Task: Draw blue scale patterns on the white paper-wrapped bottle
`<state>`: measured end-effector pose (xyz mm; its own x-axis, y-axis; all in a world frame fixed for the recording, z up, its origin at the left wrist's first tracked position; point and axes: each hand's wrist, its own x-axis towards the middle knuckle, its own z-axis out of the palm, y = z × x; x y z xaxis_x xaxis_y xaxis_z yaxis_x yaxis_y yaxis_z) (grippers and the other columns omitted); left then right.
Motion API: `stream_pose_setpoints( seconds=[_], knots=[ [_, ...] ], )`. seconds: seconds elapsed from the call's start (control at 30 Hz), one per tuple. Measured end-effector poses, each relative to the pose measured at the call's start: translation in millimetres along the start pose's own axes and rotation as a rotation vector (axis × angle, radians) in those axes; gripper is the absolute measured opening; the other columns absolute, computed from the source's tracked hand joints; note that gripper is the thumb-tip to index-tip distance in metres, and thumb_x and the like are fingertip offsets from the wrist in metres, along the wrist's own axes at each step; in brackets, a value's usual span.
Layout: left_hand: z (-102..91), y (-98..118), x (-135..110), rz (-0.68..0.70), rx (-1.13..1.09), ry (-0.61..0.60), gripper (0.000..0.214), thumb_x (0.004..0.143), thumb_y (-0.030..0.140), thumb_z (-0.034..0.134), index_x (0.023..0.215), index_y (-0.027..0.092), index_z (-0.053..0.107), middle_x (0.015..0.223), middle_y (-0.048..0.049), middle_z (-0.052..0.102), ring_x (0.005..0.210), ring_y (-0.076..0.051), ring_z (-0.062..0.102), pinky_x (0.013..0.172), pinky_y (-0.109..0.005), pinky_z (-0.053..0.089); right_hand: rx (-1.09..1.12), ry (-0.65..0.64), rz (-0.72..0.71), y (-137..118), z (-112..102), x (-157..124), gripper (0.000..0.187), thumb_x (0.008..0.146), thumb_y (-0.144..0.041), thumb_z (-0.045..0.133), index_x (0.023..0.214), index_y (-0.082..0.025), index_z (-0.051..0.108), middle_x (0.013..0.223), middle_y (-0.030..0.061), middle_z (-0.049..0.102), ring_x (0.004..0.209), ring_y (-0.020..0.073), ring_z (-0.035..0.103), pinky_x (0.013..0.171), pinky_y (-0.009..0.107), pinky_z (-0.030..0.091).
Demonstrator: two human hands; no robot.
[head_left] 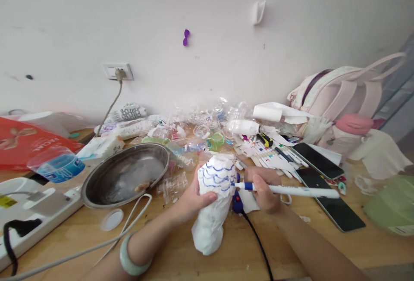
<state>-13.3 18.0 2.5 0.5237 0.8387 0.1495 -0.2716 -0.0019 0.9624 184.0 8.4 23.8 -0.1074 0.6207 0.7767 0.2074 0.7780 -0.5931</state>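
Observation:
My left hand [190, 201] is wrapped round a white paper-covered form [211, 214], lumpy and shaped somewhat like a bottle. Wavy blue lines run in rows across its upper part. In my right hand [265, 192] is a white marker pen [300, 191] with a blue collar, its tip at the right edge of the drawn lines. Just behind the form, partly hidden, lies a dark blue device [237, 203] with a black cable. A pale green bangle [129, 258] circles my left wrist.
A metal basin [87, 190] stands to the left, near a white power strip [42, 216]. Several markers [268, 154] and clear plastic scraps [174, 186] crowd the back. Two phones [339, 210] lie at right, before a pink backpack [339, 91]. A white cable [97, 246] crosses the front left.

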Motion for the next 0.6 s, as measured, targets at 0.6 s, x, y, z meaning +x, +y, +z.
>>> stream_pose_setpoints(
  seconds=[0.6],
  knots=[
    [3.2, 1, 1, 0.117, -0.008, 0.068, 0.086, 0.059, 0.05, 0.081, 0.128, 0.02, 0.04, 0.124, -0.0129, 0.059, 0.118, -0.031, 0.054, 0.1, -0.04, 0.041, -0.406, -0.135, -0.479, -11, 14, 2, 0.025, 0.078, -0.013, 0.045, 0.059, -0.025, 0.034, 0.044, -0.0042, 0.039, 0.044, 0.0144, 0.036, 0.043, 0.029, 0.028]
  ],
)
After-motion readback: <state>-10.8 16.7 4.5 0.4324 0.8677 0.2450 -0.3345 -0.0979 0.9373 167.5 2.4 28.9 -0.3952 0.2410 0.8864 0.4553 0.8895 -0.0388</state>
